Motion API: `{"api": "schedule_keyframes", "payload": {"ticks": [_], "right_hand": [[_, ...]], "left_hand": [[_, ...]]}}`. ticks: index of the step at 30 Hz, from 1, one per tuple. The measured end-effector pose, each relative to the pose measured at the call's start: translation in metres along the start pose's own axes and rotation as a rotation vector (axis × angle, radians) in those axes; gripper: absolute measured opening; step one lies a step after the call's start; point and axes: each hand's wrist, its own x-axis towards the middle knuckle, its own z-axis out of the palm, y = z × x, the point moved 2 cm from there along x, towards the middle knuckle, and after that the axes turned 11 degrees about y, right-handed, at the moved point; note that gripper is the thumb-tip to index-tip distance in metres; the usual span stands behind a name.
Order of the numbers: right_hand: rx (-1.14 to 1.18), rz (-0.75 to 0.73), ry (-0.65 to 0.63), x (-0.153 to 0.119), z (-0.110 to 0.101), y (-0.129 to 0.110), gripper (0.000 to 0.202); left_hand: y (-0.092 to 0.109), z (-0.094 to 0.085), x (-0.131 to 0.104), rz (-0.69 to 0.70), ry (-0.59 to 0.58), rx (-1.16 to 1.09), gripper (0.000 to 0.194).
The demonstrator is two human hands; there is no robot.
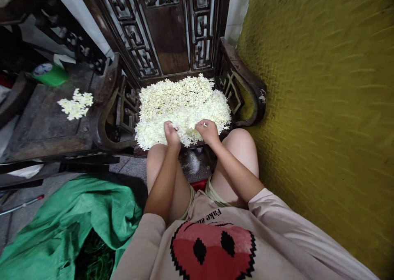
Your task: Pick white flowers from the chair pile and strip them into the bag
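A thick bed of small white flowers (181,93) covers the seat of a dark carved wooden chair (174,62). Over its front edge, my left hand (172,135) is closed with white blossoms showing at the thumb and fingertips. My right hand (209,132), a little to the right, has its fingers curled in a pinch around a small white flower. The two hands are apart, both just above the pile. How many blossoms each hand holds is hidden by the fingers.
A small cluster of white flowers (76,104) lies on a dark wooden side table (46,126), near a green roll of tape (51,74). A green sack (101,202) sits open on the floor at left. A yellow textured panel (320,107) stands close on the right.
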Motion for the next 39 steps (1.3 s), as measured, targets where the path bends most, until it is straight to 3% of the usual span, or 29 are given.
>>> {"api": "schedule_keyframes", "payload": {"ticks": [2, 7, 11, 13, 15, 21, 24, 28, 34, 39], "right_hand": [[0.010, 0.001, 0.055, 0.003, -0.005, 0.000, 0.012], [0.068, -0.018, 0.019, 0.006, -0.007, -0.001, 0.015], [0.034, -0.002, 0.001, 0.008, -0.003, 0.006, 0.017], [0.008, 0.007, -0.006, 0.010, -0.001, 0.010, 0.017], [-0.010, 0.008, -0.010, 0.010, 0.000, 0.011, 0.017], [-0.017, -0.016, -0.099, 0.005, 0.005, 0.007, 0.016], [0.008, -0.020, -0.134, 0.005, 0.005, 0.005, 0.014], [0.066, -0.005, -0.126, 0.006, 0.003, 0.005, 0.013], [0.130, -0.003, -0.132, 0.004, -0.001, 0.005, 0.016], [0.199, -0.011, -0.132, 0.003, -0.001, 0.001, 0.022]], "left_hand": [[0.001, -0.002, 0.015, -0.050, 0.089, -0.024, 0.028], [0.010, 0.013, 0.044, -0.056, -0.040, 0.076, 0.015], [0.006, 0.017, 0.051, -0.275, 0.011, 0.155, 0.008], [0.005, 0.013, 0.046, -0.303, 0.028, 0.161, 0.010], [0.007, 0.009, 0.036, -0.228, -0.026, 0.151, 0.013], [0.023, 0.005, -0.010, 0.251, -0.450, 0.265, 0.018], [0.029, 0.005, -0.022, 0.406, -0.526, 0.342, 0.016], [0.028, 0.003, -0.025, 0.421, -0.506, 0.357, 0.017], [0.028, 0.004, -0.035, 0.449, -0.377, 0.339, 0.012], [0.024, 0.006, -0.038, 0.269, -0.251, 0.207, 0.018]]}}
